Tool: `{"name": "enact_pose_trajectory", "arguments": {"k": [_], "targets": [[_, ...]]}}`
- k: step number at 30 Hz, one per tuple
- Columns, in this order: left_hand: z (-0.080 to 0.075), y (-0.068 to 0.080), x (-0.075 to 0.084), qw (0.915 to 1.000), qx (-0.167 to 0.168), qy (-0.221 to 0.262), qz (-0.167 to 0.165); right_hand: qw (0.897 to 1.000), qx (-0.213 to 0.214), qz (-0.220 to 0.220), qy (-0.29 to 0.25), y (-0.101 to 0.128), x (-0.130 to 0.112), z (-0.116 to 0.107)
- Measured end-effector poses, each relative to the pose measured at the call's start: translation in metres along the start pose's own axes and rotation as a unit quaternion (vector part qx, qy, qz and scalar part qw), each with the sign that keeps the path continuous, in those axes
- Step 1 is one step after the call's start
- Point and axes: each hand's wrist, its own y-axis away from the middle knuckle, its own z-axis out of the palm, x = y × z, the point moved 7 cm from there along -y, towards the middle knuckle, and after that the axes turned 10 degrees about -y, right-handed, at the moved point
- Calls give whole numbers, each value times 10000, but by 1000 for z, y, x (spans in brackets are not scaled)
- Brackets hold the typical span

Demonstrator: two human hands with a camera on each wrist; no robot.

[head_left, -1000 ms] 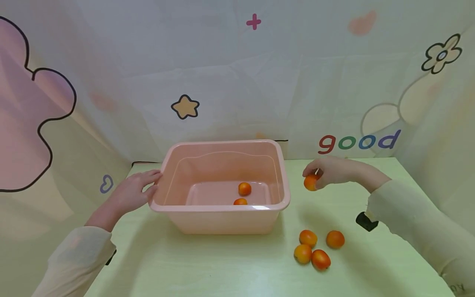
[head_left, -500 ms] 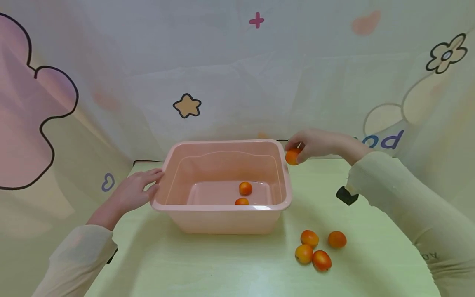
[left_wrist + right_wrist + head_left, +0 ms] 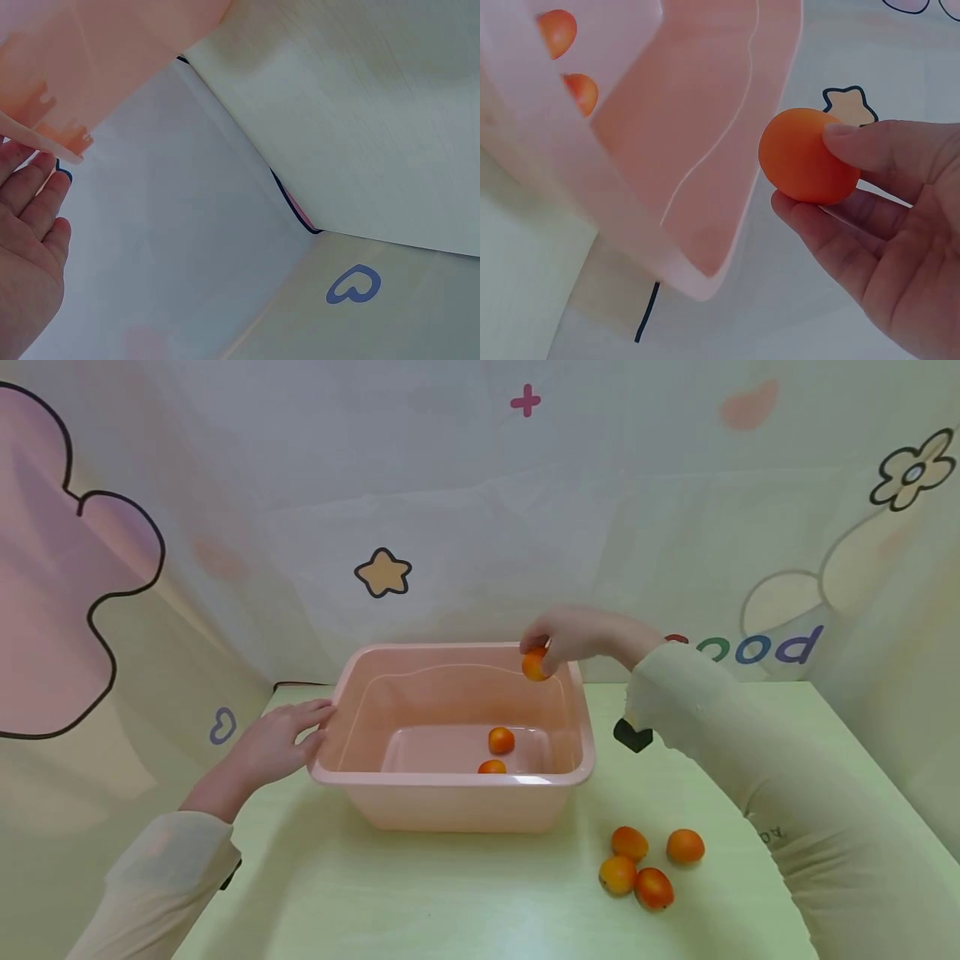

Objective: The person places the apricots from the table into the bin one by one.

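Your right hand (image 3: 581, 637) pinches an orange fruit (image 3: 535, 664) between thumb and fingertips, over the pink tub (image 3: 450, 802) at its one o'clock corner. Your left hand (image 3: 273, 747), fingers straight, rests against the tub's nine o'clock rim. Four more fruits (image 3: 648, 866) lie at the tub's four o'clock.

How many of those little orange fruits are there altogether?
7. One is held in the right hand, the held fruit over the pink tub; two lie on the tub's floor; four sit clustered on the table. None seem hidden.
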Motion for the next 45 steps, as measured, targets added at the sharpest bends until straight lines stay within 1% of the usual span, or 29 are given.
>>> {"name": "enact_pose_trajectory", "arguments": {"k": [2, 5, 8, 11, 13, 17, 20, 22, 24, 25, 28, 30, 33, 35, 37, 39, 40, 41, 42, 43, 44, 45], "targets": [[0, 0, 0, 10000, 4, 0, 0, 10000, 9, -14, 95, -6, -4, 2], [0, 1, 0, 10000, 16, 4, -2, 10000, 9, -8, 91, -16, -8, 6], [0, 1, -1, 10000, 23, -2, -8, 9999, 24, 134, -94, -26, -9, 12], [1, 1, -1, 10000, 26, -5, 8, 9984, 112, 455, -312, -35, -6, 17], [1, 1, -1, 10000, 24, 4, 8, 9974, 178, 559, -414, -41, -4, 21], [2, 0, -2, 10000, 14, 28, -7, 9953, 154, 633, -712, -53, -2, 33], [3, 0, -2, 10000, 23, 18, 3, 9941, 88, 537, -943, -62, -3, 42], [3, -1, -2, 10000, 24, 6, 14, 9920, 81, 559, -1129, -64, -1, 48], [2, -1, -2, 10000, 34, -1, 33, 9877, 56, 593, -1446, -66, 2, 53], [2, -1, -1, 10000, 33, 1, 33, 9847, 50, 684, -1600, -66, 4, 56], [1, -1, -1, 10000, 38, -10, 34, 9781, 70, 768, -1932, -70, 8, 64], [1, -1, -1, 10000, 30, -10, 22, 9772, 142, 788, -1964, -74, 9, 69], [1, -1, 0, 10000, 16, -3, 7, 9794, 178, 712, -1879, -82, 10, 75], [0, -1, 1, 10000, 55, -37, 51, 9792, 207, 773, -1865, -85, 11, 78], [-1, 0, 2, 9999, 105, -73, 94, 9802, 152, 698, -1846, -86, 9, 82], [-2, 0, 2, 9997, 159, -120, 139, 9769, 128, 741, -2000, -83, 6, 85], [-3, 0, 3, 9996, 181, -142, 158, 9698, 135, 874, -2273, -78, 3, 86], [-3, 0, 3, 9996, 187, -142, 156, 9562, 127, 1129, -2699, -68, -1, 88], [-3, 0, 2, 9996, 189, -140, 152, 9335, 95, 1461, -3273, -56, -6, 91], [-3, 0, 2, 9996, 183, -141, 145, 9050, 134, 1809, -3847, -43, -11, 93], [-3, 0, 2, 9997, 175, -140, 135, 8736, 234, 2133, -4368, -29, -17, 95], [-2, 0, 2, 9997, 167, -141, 125, 8458, 357, 2378, -4763, -16, -23, 96]]}}
